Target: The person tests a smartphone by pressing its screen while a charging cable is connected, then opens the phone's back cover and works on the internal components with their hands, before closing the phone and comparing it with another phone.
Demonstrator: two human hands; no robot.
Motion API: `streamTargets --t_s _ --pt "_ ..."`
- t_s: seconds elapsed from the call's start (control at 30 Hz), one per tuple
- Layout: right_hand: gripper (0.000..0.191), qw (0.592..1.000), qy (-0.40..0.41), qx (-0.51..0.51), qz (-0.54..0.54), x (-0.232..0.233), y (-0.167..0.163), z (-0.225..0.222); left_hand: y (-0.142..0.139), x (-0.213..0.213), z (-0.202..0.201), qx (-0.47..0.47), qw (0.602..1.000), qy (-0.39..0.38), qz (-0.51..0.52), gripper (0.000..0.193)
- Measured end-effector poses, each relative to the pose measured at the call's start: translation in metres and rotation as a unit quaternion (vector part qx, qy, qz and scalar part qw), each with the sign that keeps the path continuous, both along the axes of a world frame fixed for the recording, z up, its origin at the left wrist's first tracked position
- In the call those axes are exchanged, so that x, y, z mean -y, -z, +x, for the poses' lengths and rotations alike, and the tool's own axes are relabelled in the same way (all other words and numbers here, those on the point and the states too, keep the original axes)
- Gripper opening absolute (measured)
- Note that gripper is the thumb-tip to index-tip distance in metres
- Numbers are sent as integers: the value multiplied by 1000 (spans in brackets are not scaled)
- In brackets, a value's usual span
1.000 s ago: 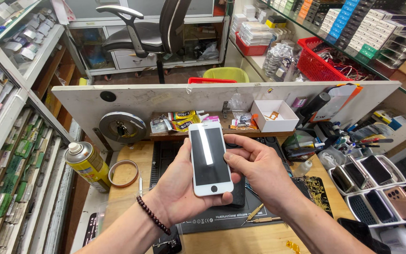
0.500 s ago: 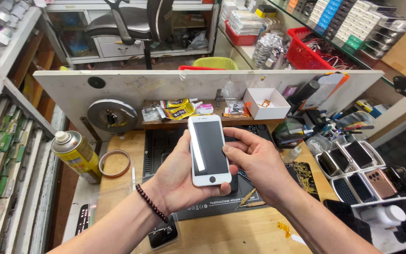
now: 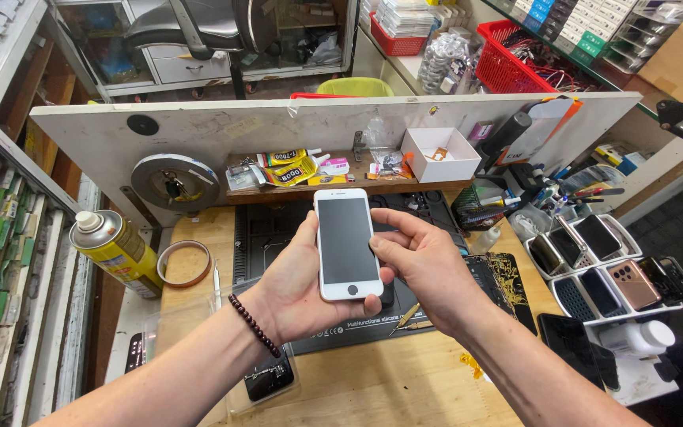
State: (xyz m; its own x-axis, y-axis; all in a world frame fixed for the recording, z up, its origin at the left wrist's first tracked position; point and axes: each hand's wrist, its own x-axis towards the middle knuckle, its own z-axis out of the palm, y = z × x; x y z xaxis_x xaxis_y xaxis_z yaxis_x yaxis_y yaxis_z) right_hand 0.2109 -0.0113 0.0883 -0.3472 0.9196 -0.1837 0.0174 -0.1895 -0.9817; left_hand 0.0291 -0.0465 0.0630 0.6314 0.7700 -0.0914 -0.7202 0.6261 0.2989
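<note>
A white smartphone (image 3: pixel 347 242) with a dark, unlit screen is held upright above a black silicone work mat (image 3: pixel 270 231). My left hand (image 3: pixel 298 285) cradles it from behind and below, fingers curled around the left edge and bottom. A dark bead bracelet (image 3: pixel 254 325) sits on that wrist. My right hand (image 3: pixel 420 265) grips the phone's right edge, thumb on the screen side.
A yellow spray can (image 3: pixel 116 249) and a tape ring (image 3: pixel 184 263) stand at the left. A white tray rack (image 3: pixel 616 304) of several phones is at the right. A small white box (image 3: pixel 439 153) and glue tubes rest on the back shelf. A pen cup (image 3: pixel 480 207) stands nearby.
The bright strip of reflected light on the screen is gone; the glass now looks evenly dark. The phone sits slightly lower and closer to me, and both hands keep their hold.
</note>
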Motion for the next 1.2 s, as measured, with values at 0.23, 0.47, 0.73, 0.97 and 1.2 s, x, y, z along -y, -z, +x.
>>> streamTargets --t_s 0.23,0.47,0.73,0.97,1.2 --pt "47 1000 -1 0 -10 -3 3 -2 -1 0 -1 -11 1000 -7 -9 79" --pt "47 1000 -9 0 -7 -2 -1 -3 -3 0 -1 -26 1000 -10 -14 78" --pt "48 999 17 5 -28 0 -4 -1 -4 0 3 -28 1000 -9 -11 75" --pt "45 998 19 -36 -43 -1 -4 1 -6 -3 5 -27 1000 -9 1 75" --pt "49 1000 7 8 -27 3 -2 2 -7 -2 9 -64 998 -20 -20 65"
